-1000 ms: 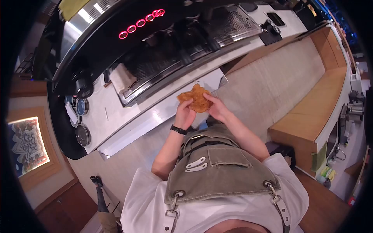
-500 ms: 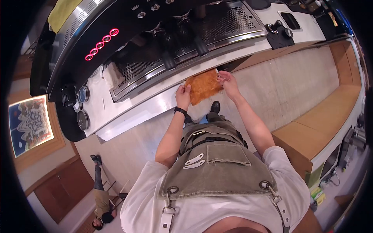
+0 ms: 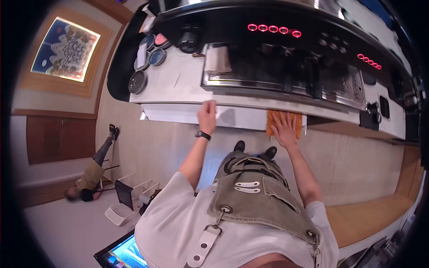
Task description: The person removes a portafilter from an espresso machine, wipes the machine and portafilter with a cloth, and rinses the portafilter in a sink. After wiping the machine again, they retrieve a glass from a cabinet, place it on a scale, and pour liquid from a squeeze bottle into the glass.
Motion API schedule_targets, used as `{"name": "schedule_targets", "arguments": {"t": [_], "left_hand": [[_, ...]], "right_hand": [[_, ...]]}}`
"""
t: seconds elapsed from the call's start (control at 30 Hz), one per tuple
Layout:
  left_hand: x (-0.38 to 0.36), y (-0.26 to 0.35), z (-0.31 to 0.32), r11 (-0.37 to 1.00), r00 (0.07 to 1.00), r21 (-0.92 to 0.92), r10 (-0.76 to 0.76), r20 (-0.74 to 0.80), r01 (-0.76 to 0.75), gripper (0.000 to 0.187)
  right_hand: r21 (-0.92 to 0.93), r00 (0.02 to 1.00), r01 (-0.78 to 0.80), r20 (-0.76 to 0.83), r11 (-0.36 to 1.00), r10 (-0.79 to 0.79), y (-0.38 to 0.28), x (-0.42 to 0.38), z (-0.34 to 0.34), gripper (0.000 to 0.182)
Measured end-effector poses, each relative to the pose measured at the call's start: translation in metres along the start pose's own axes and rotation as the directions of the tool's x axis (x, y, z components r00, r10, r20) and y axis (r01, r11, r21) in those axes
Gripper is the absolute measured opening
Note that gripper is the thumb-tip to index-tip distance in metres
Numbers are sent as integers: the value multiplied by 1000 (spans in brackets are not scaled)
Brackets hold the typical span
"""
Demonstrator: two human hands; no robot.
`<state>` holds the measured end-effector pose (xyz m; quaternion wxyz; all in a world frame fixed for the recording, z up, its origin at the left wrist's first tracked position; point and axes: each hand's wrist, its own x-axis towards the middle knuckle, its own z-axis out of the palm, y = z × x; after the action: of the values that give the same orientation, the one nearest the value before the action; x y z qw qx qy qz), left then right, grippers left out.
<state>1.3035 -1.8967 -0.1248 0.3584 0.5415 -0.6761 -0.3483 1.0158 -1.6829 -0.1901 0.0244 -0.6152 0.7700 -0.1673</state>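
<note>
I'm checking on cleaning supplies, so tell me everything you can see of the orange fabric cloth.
The orange fabric cloth looks soft, with no label visible. It is spread roughly flat in a squarish shape, just below the front edge of the white countertop, over the right end of a long, pale, smooth panel. The bare right hand rests on it, fingers spread, hiding its middle.

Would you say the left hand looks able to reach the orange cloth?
Probably yes: nothing visible stands between the left hand and the orange cloth, though the right hand covers part of it.
</note>
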Motion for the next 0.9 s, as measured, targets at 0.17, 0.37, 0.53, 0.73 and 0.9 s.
{"name": "schedule_targets", "arguments": {"t": [0.17,0.37,0.53,0.73,0.9], "left_hand": [[146,-87,-88,881,908,456,290,-302,-129,31],[213,-144,-101,628,999,778,18,-39,19,21],[174,-184,-91,623,921,773,359,-151,-116,40],[-80,-22,45,977,956,-51,213,203,-207,25],[-231,91,210,910,419,-333,411,810,-249,17]], "right_hand": [[304,986,-48,-137,951,94,-26,-24,-15,32],[589,879,-390,10,708,477,-68,-116,-25,22],[728,801,-485,147,485,580,-67,-165,-21,21],[854,638,-498,242,151,731,-25,-213,-76,24],[909,699,-401,225,111,679,58,-293,-130,30]]}}
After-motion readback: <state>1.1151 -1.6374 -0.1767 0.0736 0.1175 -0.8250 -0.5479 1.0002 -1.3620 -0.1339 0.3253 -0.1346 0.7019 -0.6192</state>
